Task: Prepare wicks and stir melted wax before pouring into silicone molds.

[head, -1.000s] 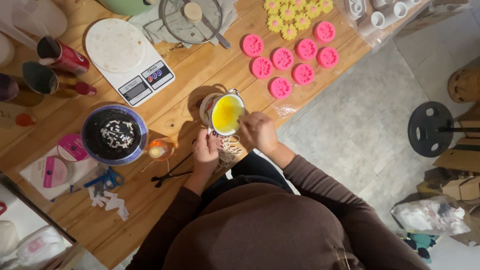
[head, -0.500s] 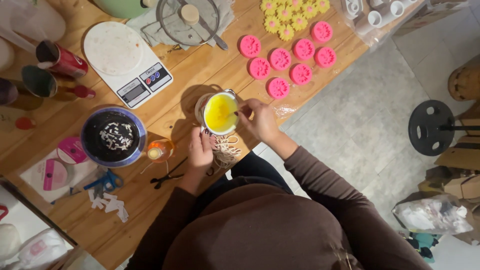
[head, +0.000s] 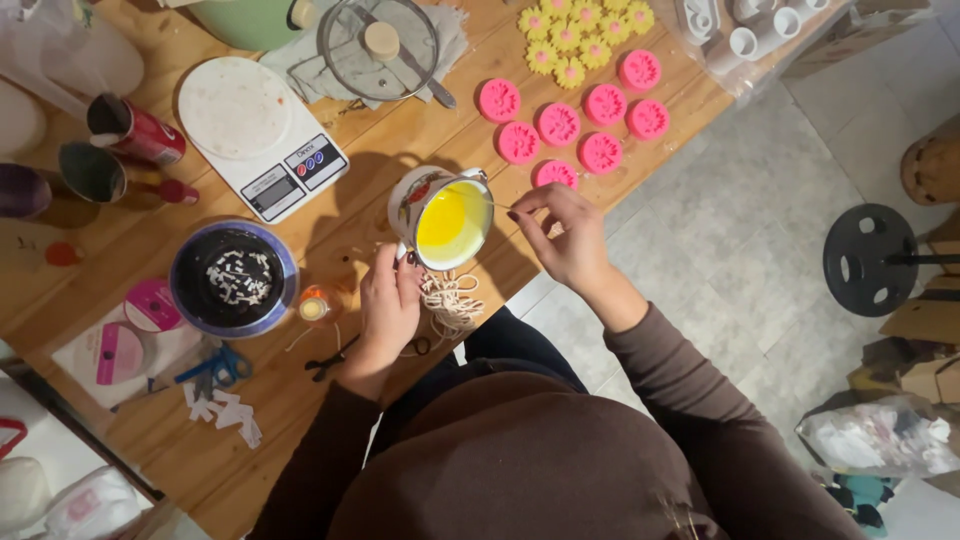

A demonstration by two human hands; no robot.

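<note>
My left hand [head: 385, 300] grips the handle of a white enamel mug [head: 443, 216] filled with yellow liquid, tilted over the wooden table [head: 390, 140]. My right hand [head: 566, 232] pinches a thin string-like wick by its end, stretched from the mug's rim out to the right. A bundle of pale wicks [head: 448, 300] lies at the table's edge just below the mug. Several pink flower-shaped moulds [head: 570, 125] sit beyond my right hand, the nearest partly hidden by my fingers.
A white kitchen scale [head: 255, 130], a dark bowl with white bits [head: 233, 277], a small orange glass [head: 314, 305], black scissors [head: 335, 360], blue scissors [head: 215, 368], yellow flower moulds [head: 575, 40], a glass lid [head: 378, 45] and a red can [head: 135, 130] crowd the table. A black weight plate [head: 868, 258] stands on the tiled floor.
My right hand has pulled away from the mug to the right and upward, drawing the wick out. The mug has tilted and shifted slightly in my left hand.
</note>
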